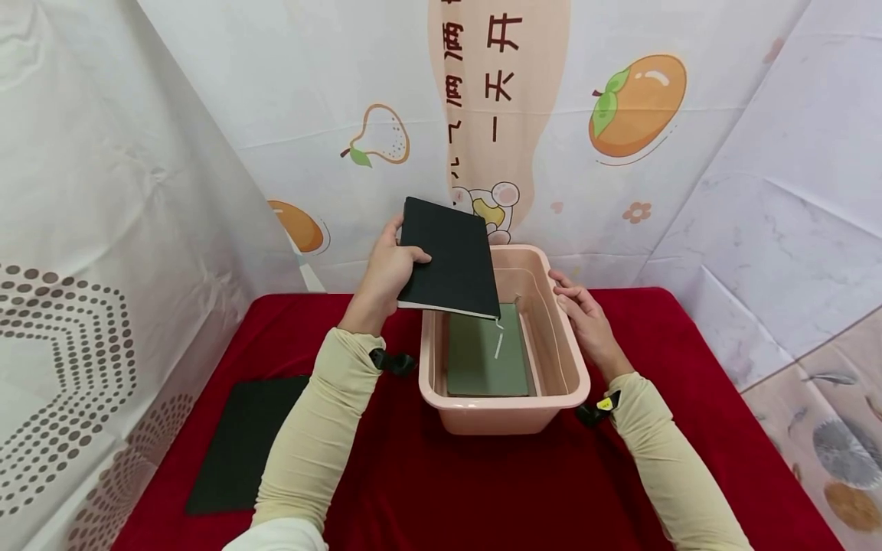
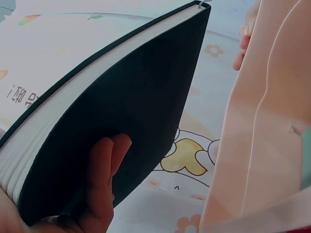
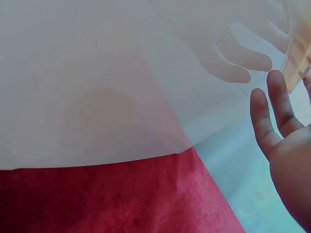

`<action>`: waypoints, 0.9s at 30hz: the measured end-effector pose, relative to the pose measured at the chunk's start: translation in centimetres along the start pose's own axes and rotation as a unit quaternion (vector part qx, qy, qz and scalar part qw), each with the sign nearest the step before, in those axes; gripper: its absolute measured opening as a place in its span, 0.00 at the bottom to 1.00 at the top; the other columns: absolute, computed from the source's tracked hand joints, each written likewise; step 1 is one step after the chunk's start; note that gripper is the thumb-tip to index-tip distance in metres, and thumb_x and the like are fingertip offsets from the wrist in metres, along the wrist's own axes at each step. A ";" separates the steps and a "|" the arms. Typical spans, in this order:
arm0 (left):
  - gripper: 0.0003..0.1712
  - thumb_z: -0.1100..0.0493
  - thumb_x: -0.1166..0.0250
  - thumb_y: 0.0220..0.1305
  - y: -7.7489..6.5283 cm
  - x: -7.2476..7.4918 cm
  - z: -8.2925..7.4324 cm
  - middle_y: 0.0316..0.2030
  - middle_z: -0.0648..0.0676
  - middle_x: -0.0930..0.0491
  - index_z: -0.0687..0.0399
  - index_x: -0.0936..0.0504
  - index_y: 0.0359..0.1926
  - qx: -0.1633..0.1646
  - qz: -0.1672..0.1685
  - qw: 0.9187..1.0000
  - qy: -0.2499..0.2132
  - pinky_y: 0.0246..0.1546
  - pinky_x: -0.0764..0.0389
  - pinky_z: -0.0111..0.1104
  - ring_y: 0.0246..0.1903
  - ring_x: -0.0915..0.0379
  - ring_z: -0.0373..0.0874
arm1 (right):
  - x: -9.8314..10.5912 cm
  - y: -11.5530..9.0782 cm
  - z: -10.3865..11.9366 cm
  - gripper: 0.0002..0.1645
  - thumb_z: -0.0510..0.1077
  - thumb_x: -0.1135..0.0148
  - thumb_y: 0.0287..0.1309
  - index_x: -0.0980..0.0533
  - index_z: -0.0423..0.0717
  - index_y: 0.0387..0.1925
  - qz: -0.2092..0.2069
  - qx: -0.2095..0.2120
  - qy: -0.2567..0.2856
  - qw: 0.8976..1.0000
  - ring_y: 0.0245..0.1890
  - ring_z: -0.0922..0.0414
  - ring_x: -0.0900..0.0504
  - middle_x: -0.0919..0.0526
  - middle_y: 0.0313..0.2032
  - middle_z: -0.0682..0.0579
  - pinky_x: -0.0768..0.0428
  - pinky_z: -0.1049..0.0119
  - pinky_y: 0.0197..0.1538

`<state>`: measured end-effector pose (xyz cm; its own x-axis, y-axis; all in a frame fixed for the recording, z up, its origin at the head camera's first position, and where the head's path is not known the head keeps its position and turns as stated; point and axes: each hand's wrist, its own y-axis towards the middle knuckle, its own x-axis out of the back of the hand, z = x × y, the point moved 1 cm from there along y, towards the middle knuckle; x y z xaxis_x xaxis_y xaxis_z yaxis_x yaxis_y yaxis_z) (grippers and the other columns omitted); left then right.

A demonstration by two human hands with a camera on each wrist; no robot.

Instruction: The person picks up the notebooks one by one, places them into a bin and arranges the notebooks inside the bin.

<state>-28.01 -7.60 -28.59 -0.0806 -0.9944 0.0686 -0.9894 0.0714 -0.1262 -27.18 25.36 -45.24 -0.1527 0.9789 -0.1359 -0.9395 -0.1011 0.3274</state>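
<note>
As left hand (image 1: 389,268) grips notebook (image 1: 448,256) partly over basin (image 1: 499,419), loading seems underway.
Right hand (image 1: 589,325) loose-fingered at rim (image 1: 506,403); lowering would want levelling.

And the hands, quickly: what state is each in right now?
Left hand: closed, holding a black hardcover notebook.
Right hand: open, at the right-side rim of the pink plastic basin.

From the head we look forward and down over the bin (image 1: 503,419); our left-wrist view closely faces the held book (image 2: 138,90), our right the bin's wall (image 3: 92,92); all share the bin.
</note>
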 end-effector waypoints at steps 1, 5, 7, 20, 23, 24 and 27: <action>0.45 0.65 0.46 0.70 0.0 -0.1 0.0 0.73 0.56 0.38 0.34 0.52 0.81 0.001 0.001 1.000 0.000 0.55 0.18 0.43 0.59 0.23 0.54 | 0.0 0.0 0.0 0.12 0.41 0.48 0.77 0.25 0.41 0.53 0.000 0.000 -0.001 1.000 0.78 0.55 0.41 0.38 0.77 0.48 0.24 0.77 0.63; 0.45 0.64 0.47 0.69 0.1 -0.5 0.2 0.74 0.54 0.37 0.34 0.53 0.81 0.006 0.005 1.000 -0.003 0.51 0.16 0.40 0.57 0.21 0.52 | 0.0 0.0 0.0 0.12 0.42 0.48 0.77 0.25 0.40 0.54 0.002 -0.001 -0.005 1.000 0.78 0.54 0.42 0.39 0.77 0.47 0.24 0.77 0.63; 0.46 0.64 0.47 0.68 0.1 -0.7 0.3 0.73 0.54 0.35 0.34 0.53 0.81 0.007 0.006 1.000 -0.007 0.48 0.15 0.39 0.55 0.19 0.52 | 0.0 0.0 0.0 0.13 0.42 0.48 0.77 0.25 0.40 0.54 0.002 -0.001 -0.008 1.000 0.78 0.54 0.42 0.39 0.77 0.47 0.24 0.77 0.63; 0.47 0.65 0.46 0.65 0.4 -1.9 1.2 0.77 0.52 0.42 0.35 0.52 0.81 0.030 0.000 0.999 -0.027 0.58 0.18 0.45 0.62 0.25 0.53 | -0.1 0.0 0.0 0.12 0.41 0.49 0.77 0.26 0.39 0.53 0.001 -0.006 -0.006 1.000 0.80 0.48 0.45 0.40 0.78 0.44 0.25 0.77 0.63; 0.47 0.65 0.46 0.65 0.4 -2.0 1.3 0.76 0.53 0.41 0.34 0.52 0.81 0.029 0.001 0.999 -0.030 0.58 0.18 0.47 0.61 0.24 0.54 | -0.1 0.0 0.1 0.12 0.41 0.49 0.77 0.26 0.39 0.53 -0.002 -0.006 -0.008 1.000 0.79 0.49 0.44 0.40 0.78 0.45 0.24 0.77 0.63; 0.47 0.65 0.46 0.65 0.4 -2.1 1.3 0.76 0.53 0.41 0.34 0.52 0.81 0.027 0.001 0.999 -0.031 0.58 0.18 0.47 0.61 0.24 0.54 | -0.1 0.0 0.1 0.13 0.41 0.49 0.77 0.26 0.38 0.54 -0.004 -0.005 -0.008 1.000 0.79 0.50 0.43 0.40 0.78 0.45 0.24 0.77 0.63; 0.47 0.65 0.46 0.65 0.5 -2.3 1.4 0.75 0.54 0.39 0.36 0.51 0.81 0.023 0.002 0.999 -0.032 0.58 0.18 0.47 0.60 0.24 0.54 | -0.1 0.1 0.1 0.13 0.41 0.50 0.77 0.26 0.37 0.54 -0.004 -0.005 -0.014 1.000 0.78 0.53 0.41 0.40 0.78 0.46 0.24 0.77 0.63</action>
<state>-28.20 -5.42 -30.22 -0.0760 -0.9971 0.0037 -0.9824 0.0742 -0.1713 -27.20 25.27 -45.15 -0.1373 0.9841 -0.1124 -0.9437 -0.0955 0.3166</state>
